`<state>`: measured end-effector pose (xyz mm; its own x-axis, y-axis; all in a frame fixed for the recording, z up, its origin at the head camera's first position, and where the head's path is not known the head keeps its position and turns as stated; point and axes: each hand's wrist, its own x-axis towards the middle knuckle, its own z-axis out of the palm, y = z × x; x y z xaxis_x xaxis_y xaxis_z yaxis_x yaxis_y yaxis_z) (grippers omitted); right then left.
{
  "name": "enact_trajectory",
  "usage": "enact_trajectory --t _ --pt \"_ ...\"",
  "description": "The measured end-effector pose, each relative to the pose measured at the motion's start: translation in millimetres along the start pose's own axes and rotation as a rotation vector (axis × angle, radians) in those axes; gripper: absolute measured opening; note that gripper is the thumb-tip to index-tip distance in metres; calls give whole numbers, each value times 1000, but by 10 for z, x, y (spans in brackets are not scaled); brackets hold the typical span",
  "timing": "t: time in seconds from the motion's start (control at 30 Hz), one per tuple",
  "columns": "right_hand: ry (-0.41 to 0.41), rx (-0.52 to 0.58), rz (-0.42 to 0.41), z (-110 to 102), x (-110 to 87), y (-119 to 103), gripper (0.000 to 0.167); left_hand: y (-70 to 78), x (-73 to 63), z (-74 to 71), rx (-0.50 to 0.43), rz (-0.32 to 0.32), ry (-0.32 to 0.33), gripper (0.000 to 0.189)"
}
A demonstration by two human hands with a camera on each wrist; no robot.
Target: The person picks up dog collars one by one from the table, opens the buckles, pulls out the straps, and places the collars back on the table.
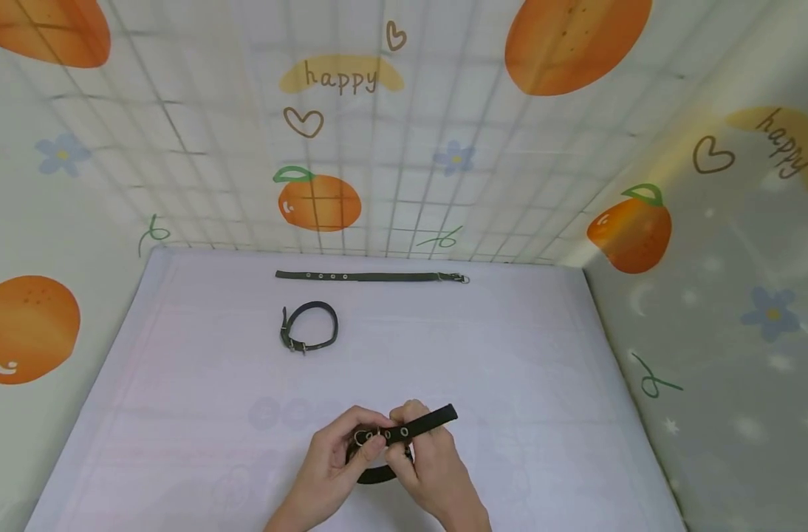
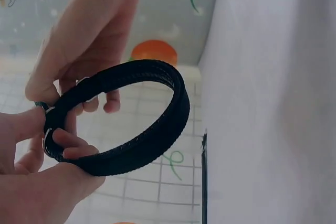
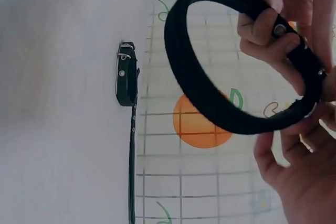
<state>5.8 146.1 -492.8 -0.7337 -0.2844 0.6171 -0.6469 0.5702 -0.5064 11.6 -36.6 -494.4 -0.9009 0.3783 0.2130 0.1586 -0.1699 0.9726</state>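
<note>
Both hands hold a black collar (image 1: 376, 475), bent into a loop with its buckle end and eyelets between the fingers. My left hand (image 1: 337, 459) pinches the buckle end, where a metal ring shows beside the thumb. With thumb and fingers my right hand (image 1: 433, 464) grips the strap just past the buckle; its free tip sticks out up and to the right. In the left wrist view the loop of the collar (image 2: 157, 148) hangs between the left hand (image 2: 44, 187) and the right hand (image 2: 89, 35). Fingers partly hide the buckle.
Behind the hands, a second black collar (image 1: 336, 325), buckled into a ring, stands on the white table (image 1: 510, 355). A third collar (image 1: 397, 277) lies straight along the table's back edge. Walls with printed cloth (image 1: 377, 148) enclose the back and sides.
</note>
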Motion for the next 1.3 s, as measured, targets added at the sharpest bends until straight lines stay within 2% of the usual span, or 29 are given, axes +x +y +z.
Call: enact_trajectory --t 0.07,0.13,0.23,0.3,0.37,0.47,0.6,0.7,0.77,0.9,1.03,1.13,1.3 --pt "-6 25 12 -7 -1 12 26 -4 -8 0 20 -5 3 23" --pt "-25 56 51 -17 -6 15 27 6 -10 8 78 9 16 25" --pt "-108 129 153 -39 -30 9 28 21 -10 29 193 43 55 27" --pt "-160 168 226 -39 -53 10 28 25 -8 37 272 85 91 28" --pt "-192 182 271 -31 -68 13 23 25 -7 38 313 129 119 30" --pt "-209 283 317 -14 -72 14 19 37 -4 28 358 179 146 34" --pt "-204 458 354 -29 -48 3 30 57 -3 18 409 170 136 33" --pt "-150 492 362 -46 -32 8 34 50 -8 1 448 126 108 30" --pt "-108 488 351 -56 -24 17 35 41 -8 -18 450 88 78 27" --pt "-71 505 340 -78 -15 26 35 26 -6 -57 343 13 8 17" --pt "-48 661 334 -94 -7 36 36 32 -9 -77 213 -62 -32 17" --pt "-18 810 336 -96 -3 39 35 38 -10 -82 160 -104 -37 19" --pt "55 894 384 -91 -8 38 35 19 -14 -90 137 -113 -44 20"
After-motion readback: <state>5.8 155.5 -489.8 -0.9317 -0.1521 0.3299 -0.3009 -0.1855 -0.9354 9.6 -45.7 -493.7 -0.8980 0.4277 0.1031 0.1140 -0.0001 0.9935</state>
